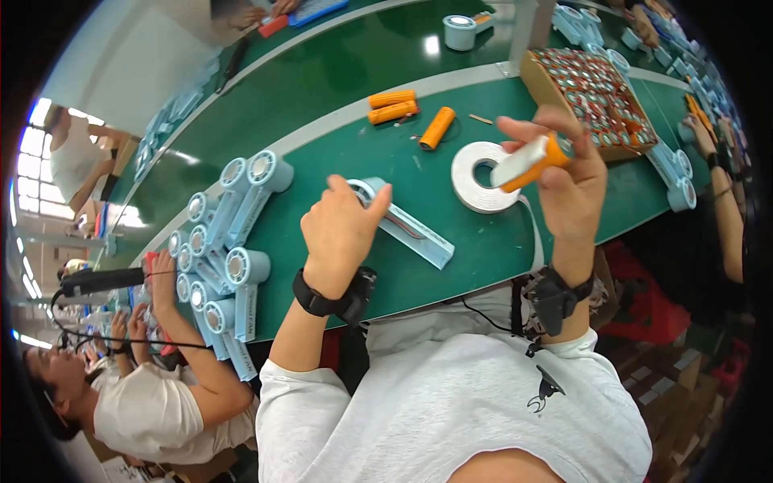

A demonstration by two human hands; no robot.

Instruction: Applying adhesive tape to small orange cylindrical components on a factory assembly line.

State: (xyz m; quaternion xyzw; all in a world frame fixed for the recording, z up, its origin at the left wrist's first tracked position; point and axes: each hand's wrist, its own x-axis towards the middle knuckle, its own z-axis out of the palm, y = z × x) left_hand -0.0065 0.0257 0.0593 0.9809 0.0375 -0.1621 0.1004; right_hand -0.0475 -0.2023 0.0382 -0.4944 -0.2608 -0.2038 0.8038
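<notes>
My left hand (338,233) is closed over the round end of a light-blue handheld fan housing (423,239). Its long handle lies open on the table, and thin wires show in the channel. Raised over the table, my right hand (576,181) pinches an orange battery (531,173) with a white strip along its side. Just below and left of that battery lies a roll of white tape (467,179), its loose tail hanging toward the table edge. Farther back are more orange batteries: one single cell (437,129) and a pair (392,106).
At the back right stands a cardboard box (535,76) packed with batteries. Several light-blue fan housings (245,266) are heaped on the left, beside a co-worker's arm (197,334). Another fan housing (675,181) lies at the right edge. A metal post (527,36) rises behind.
</notes>
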